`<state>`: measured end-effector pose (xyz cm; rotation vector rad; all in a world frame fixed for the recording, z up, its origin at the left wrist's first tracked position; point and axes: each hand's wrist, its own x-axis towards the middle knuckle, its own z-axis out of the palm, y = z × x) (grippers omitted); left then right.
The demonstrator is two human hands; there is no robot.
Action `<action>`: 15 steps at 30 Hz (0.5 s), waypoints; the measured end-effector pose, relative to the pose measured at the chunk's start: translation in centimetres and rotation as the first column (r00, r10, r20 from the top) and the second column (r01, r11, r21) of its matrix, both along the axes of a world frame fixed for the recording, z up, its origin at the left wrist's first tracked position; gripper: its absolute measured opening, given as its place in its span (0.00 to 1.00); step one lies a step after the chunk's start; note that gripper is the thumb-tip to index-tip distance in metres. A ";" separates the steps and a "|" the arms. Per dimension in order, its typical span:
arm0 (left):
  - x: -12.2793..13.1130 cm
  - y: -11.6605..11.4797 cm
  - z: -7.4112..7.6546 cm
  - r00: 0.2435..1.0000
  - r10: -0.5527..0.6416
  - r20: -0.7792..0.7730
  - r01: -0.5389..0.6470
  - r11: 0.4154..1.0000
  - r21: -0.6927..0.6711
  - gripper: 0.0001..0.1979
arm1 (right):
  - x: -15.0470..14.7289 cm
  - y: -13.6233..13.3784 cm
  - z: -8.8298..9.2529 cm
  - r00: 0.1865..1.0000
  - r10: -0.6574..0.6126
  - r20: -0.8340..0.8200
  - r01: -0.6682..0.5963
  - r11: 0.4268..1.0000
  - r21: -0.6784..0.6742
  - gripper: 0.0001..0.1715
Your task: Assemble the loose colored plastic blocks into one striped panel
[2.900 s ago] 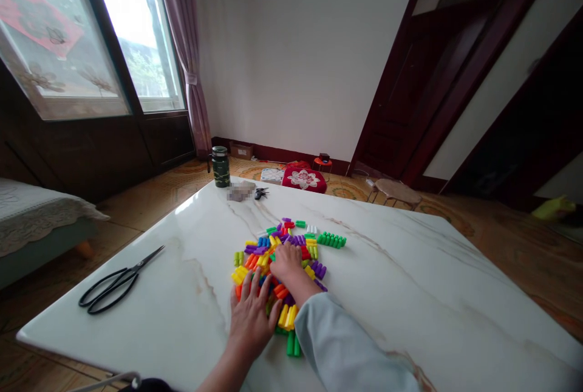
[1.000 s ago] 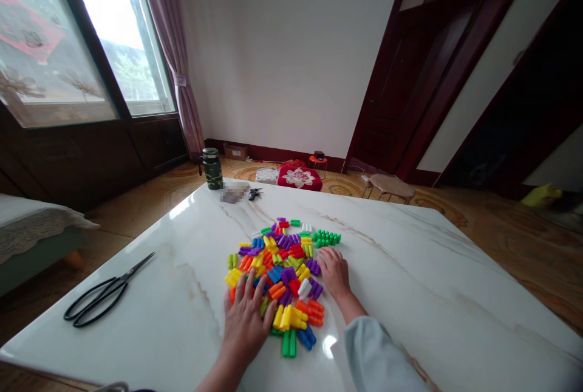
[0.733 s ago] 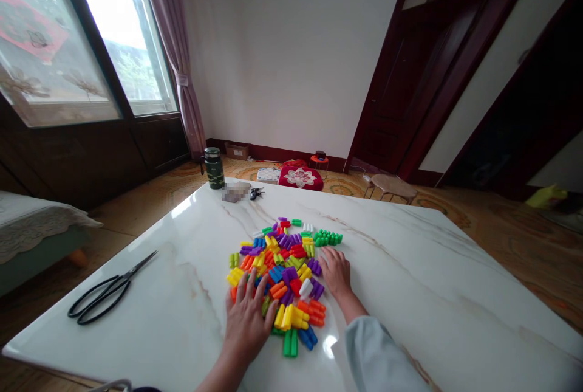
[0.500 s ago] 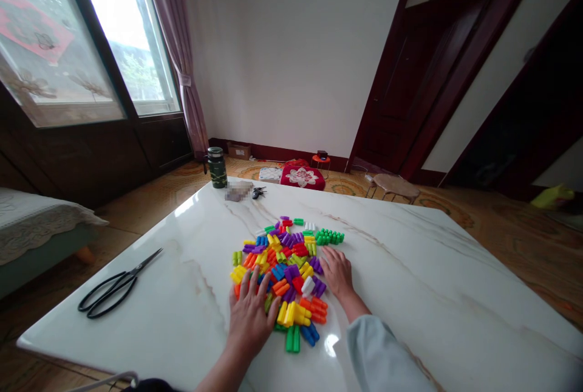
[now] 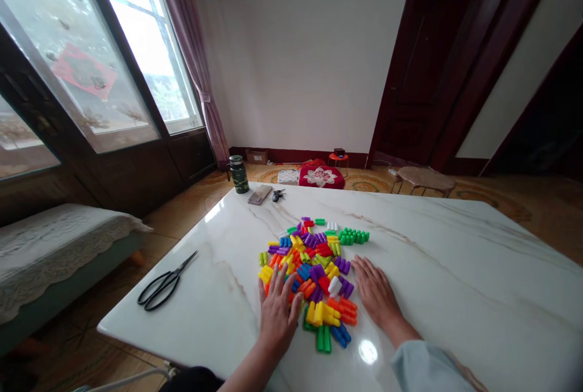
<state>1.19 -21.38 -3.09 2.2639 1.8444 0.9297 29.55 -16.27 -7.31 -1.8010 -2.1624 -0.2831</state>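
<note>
A loose pile of colourful plastic toy blocks (image 5: 314, 273), in red, orange, yellow, green, blue, purple and white, lies on the white marbled table (image 5: 191, 343). My left hand (image 5: 280, 310) rests over the pile's near left side with its fingers spread. Whether its fingertips touch the blocks beneath, I cannot tell. To the right of the pile my right hand (image 5: 374, 290) lies on the tabletop, fingers stretched out and holding nothing. Several green blocks (image 5: 354, 236) stand joined at the far right of the pile. A pair of green blocks (image 5: 323, 340) sits at its near edge.
Black-handled scissors (image 5: 166, 282) lie on the left of the table. A camouflage flask (image 5: 238, 174), a phone (image 5: 260, 194) and keys (image 5: 277, 195) are at the far left corner. Beyond the table are a red flowered stool (image 5: 321, 177) and a brown stool (image 5: 421, 178).
The view has swung to the left, so everything appears further right. My right hand has drawn slightly away from the pile and flattened onto the table. My left hand stays over the blocks.
</note>
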 end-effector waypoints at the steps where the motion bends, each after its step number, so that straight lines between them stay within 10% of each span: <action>1: 0.0 0.5 0.5 0.998 -0.027 0.055 0.026 1.000 0.017 0.19 | 0.0 0.0 0.1 1.000 0.003 -0.004 -0.003 1.000 0.006 0.28; 6: -0.1 7.3 3.6 0.954 0.003 0.301 -0.018 0.999 0.048 0.17 | -0.1 0.0 0.4 0.999 0.008 -0.040 -0.007 1.000 0.015 0.28; 10: -0.7 15.4 5.0 0.992 0.127 -0.021 -0.128 0.973 -0.191 0.23 | -0.2 0.0 0.6 0.998 0.003 -0.066 -0.003 1.000 -0.001 0.28; 15: -1.1 21.7 4.4 0.982 -0.115 -0.152 0.051 0.928 -0.369 0.29 | -0.1 0.1 0.7 0.997 -0.001 -0.083 -0.003 0.999 -0.046 0.28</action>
